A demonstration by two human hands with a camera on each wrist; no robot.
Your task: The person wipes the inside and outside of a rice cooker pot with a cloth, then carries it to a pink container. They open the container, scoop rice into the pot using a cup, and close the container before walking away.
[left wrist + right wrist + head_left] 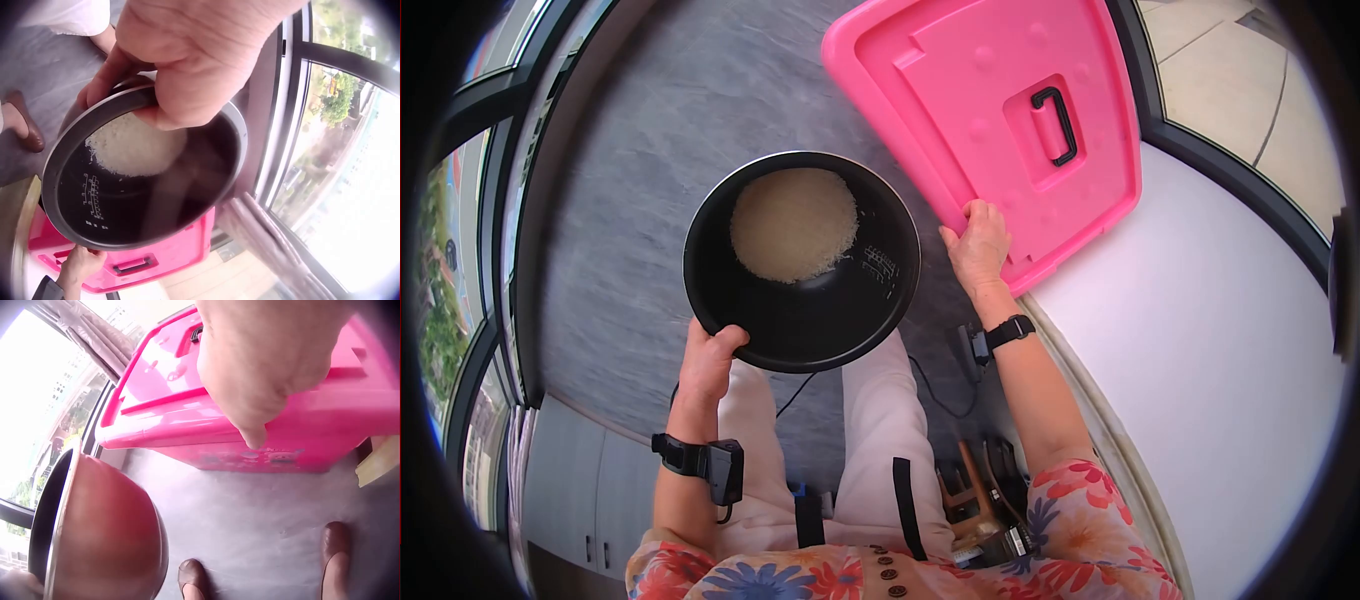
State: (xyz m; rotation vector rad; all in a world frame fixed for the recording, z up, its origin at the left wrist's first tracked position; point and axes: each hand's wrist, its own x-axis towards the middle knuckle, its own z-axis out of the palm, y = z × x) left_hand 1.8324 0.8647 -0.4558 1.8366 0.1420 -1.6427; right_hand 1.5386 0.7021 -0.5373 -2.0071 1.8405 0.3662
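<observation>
My left hand (708,362) grips the near-left rim of a black rice cooker inner pot (800,325), its thumb over the edge. White rice (793,222) lies in the pot, and pale level marks (880,263) show on the inner wall. The pot tilts, mouth toward the head camera, above the floor. My right hand (983,250) holds the near edge of the pink lid (960,110) of a storage box. In the right wrist view one digit hooks down over the lid's rim, above the box's pink side wall (219,460). A black handle (1055,125) sits in the lid.
A white surface (1200,310) borders the box on the right. Grey floor (640,150) spreads below the pot, with a dark cable (945,408) near the legs. Windows (460,260) line the left, above grey cabinets (580,470). A wooden object (970,495) stands by the right knee.
</observation>
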